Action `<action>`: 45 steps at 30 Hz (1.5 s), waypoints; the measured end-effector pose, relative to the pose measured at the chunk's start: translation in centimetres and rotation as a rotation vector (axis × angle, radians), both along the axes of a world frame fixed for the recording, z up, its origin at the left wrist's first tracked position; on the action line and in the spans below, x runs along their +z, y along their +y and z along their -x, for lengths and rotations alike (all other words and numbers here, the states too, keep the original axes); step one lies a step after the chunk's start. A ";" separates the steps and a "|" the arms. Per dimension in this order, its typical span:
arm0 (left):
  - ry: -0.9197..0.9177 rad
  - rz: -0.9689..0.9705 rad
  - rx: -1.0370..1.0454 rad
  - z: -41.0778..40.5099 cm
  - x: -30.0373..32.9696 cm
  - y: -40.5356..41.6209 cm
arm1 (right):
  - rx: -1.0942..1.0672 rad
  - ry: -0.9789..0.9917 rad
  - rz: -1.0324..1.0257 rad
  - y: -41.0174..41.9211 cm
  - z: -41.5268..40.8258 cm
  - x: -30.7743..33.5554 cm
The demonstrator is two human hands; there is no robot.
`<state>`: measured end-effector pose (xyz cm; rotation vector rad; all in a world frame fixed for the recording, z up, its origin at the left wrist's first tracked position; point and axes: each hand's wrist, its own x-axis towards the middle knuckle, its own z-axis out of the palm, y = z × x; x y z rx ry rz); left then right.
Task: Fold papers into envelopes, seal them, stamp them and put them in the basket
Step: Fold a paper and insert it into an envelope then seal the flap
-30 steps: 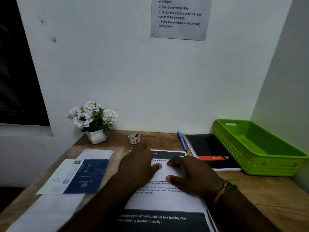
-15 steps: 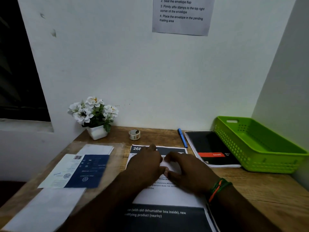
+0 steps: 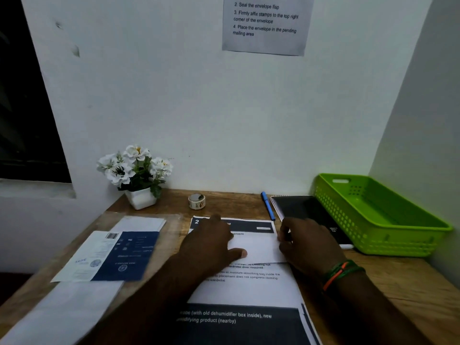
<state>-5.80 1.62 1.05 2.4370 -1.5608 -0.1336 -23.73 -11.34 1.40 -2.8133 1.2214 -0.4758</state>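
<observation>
Since half a second ago the hands have been drawn apart: the right hand (image 3: 308,245) has been slid from the middle of the sheet to its right edge, while the left hand (image 3: 211,242) has been kept near the middle. A folded white paper (image 3: 258,247), thin and matte with a straight crease along its near edge, is lain flat on a larger printed sheet (image 3: 246,290) that carries dark banded headers and small text. The left hand is pressed palm-down on the folded paper, fingers fairly straight and pointing away, thumb stretched toward the right hand. The right hand is set at the paper's right edge with its fingers curled; whether the edge is pinched or only pressed cannot be told. Cord bracelets (image 3: 341,272) in green and orange are worn on the right wrist. The wooden surface (image 3: 398,290) shows a grained brown top, with bare room beyond the right wrist. Right of the right hand, a black notebook (image 3: 306,207) and a blue pen (image 3: 267,205) are seen, and just beyond them a glossy green plastic basket (image 3: 348,220) with perforated walls. Left of the left hand, flat white envelopes (image 3: 142,224) and a blue-and-white leaflet (image 3: 112,255) are spread. Beyond the hands, a small tape roll (image 3: 196,201) and a white potted flower (image 3: 135,175) are stood near the wall.
</observation>
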 end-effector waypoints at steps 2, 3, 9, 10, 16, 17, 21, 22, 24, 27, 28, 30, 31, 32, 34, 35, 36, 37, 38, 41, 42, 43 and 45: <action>0.025 0.024 0.024 0.0 0.1 0.1 | 0.008 -0.075 -0.001 -0.1 -0.1 -0.2; 0.033 0.038 0.032 0.1 0.1 0.1 | 0.032 -0.113 -0.009 -0.1 -0.2 -0.3; 0.031 0.076 0.026 -0.1 0.0 0.2 | 0.206 -0.102 -0.122 0.1 -1.4 -1.7; 0.024 0.073 0.009 -0.1 -0.1 0.2 | 0.217 -0.098 -0.113 0.1 -1.5 -2.0; -0.003 0.055 -0.096 -0.2 -0.3 -0.3 | 0.266 -0.152 -0.115 -0.6 -1.5 -2.7; 0.015 0.067 -0.098 -0.3 -0.4 -0.4 | 0.270 -0.169 -0.118 -0.7 -1.5 -2.8; 0.104 0.167 -0.066 -0.5 -0.3 -0.4 | 0.294 -0.251 -0.115 -0.7 -1.8 -3.1; 0.110 0.196 -0.064 -0.4 -0.3 -0.4 | 0.302 -0.281 -0.117 -0.7 -2.0 -3.0; 0.067 0.271 -0.090 -0.3 -0.4 -0.5 | 0.323 -0.352 -0.131 -0.6 -2.1 -2.7; 0.059 0.402 -0.122 -0.1 -0.1 -0.7 | 0.373 -0.435 -0.198 -0.6 -2.2 -2.3; 0.073 0.427 -0.113 -0.3 0.1 -0.7 | 0.386 -0.460 -0.217 -0.6 -2.1 -2.2; 0.073 0.443 -0.076 -1.1 0.5 -0.5 | 0.400 -0.505 -0.256 -1.2 -1.8 -2.1; 0.065 0.429 -0.054 -1.7 0.6 -0.4 | 0.406 -0.521 -0.275 -1.5 -1.6 -2.0; 0.067 0.400 -0.029 -2.6 0.6 -0.1 | 0.414 -0.526 -0.292 -1.7 -1.4 -1.9; 0.100 0.330 0.022 -4.2 0.7 0.5 | 0.418 -0.507 -0.317 -2.3 -1.0 -1.6; 0.132 0.317 0.041 -5.0 0.7 0.9 | 0.410 -0.492 -0.330 -2.5 -0.7 -1.5; 0.177 0.325 0.058 -5.7 0.6 1.1 | 0.402 -0.482 -0.352 -2.7 -0.4 -1.5; 0.233 0.353 0.069 -6.2 0.6 1.3 | 0.397 -0.480 -0.385 -2.9 -0.1 -1.5; 0.294 0.387 0.071 -6.5 0.4 1.3 | 0.395 -0.486 -0.420 -3.1 0.2 -1.5; 0.458 0.500 0.022 -6.4 0.2 1.0 | 0.357 -0.532 -0.477 -3.1 0.5 -1.5; 0.483 0.529 0.012 -6.3 0.1 0.8 | 0.343 -0.545 -0.482 -3.0 0.4 -1.4; 0.490 0.554 0.011 -6.3 0.1 0.7 | 0.333 -0.548 -0.474 -2.9 0.4 -1.3; 0.482 0.565 0.027 -6.5 0.2 0.6 | 0.306 -0.543 -0.452 -3.1 0.2 -1.3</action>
